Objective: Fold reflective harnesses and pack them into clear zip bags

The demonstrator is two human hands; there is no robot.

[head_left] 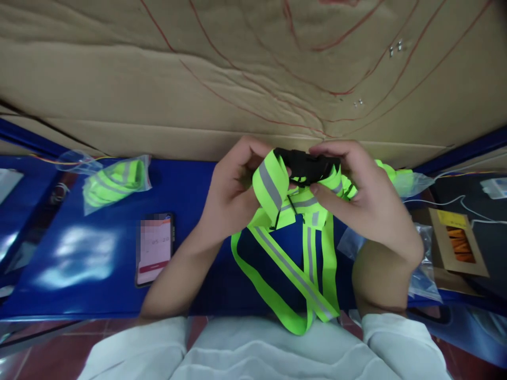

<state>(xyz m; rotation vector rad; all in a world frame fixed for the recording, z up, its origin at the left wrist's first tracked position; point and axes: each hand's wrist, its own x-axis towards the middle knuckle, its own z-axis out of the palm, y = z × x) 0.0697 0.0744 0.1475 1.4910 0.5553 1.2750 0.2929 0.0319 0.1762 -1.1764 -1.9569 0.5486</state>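
Between my hands is a black plastic buckle [304,164] on a neon-yellow reflective strap harness [283,253] with grey stripes. My left hand [237,184] closes around the buckle's left end and the looped strap beside it; some of its fingers are hidden behind the webbing. With thumb below and fingers above, my right hand [360,195] pinches the buckle's right end. The harness's long straps hang in loops over the blue table [222,285] and past its front edge toward my lap.
A bagged neon-yellow strap bundle [116,182] lies at the left, with a phone [156,250] nearer me. More yellow strap in clear plastic [407,179] sits right. A cardboard box [455,240] with an orange-filled window stands farther right. Brown cardboard [237,79] rises behind the table.
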